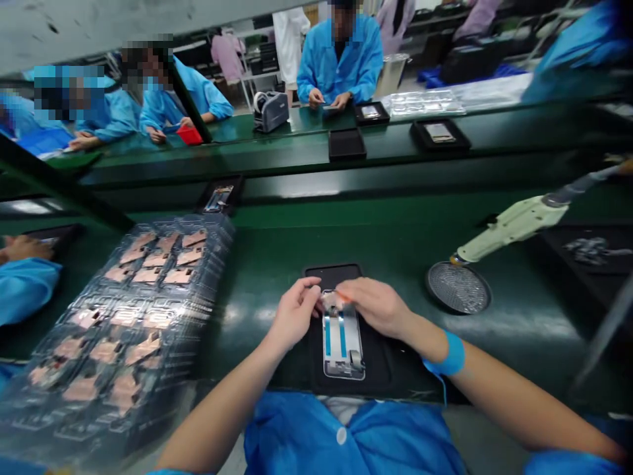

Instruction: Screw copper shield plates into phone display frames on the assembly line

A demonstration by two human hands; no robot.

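A silver phone frame (343, 343) with two blue strips lies on a black tray (380, 369) on the green bench in front of me. My left hand (295, 314) pinches at the frame's top edge, fingers closed on a small copper-coloured part (330, 299). My right hand (376, 305) curls over the same top edge from the right, fingers pressed together on that part. A blue wrist strap (448, 356) circles my right wrist.
Clear blister trays (123, 316) of several copper parts stack at the left. A round mesh dish (458, 287) and a pale electric screwdriver (514, 227) sit at the right. More black trays (346, 144) lie on the far belt, where people in blue coats work.
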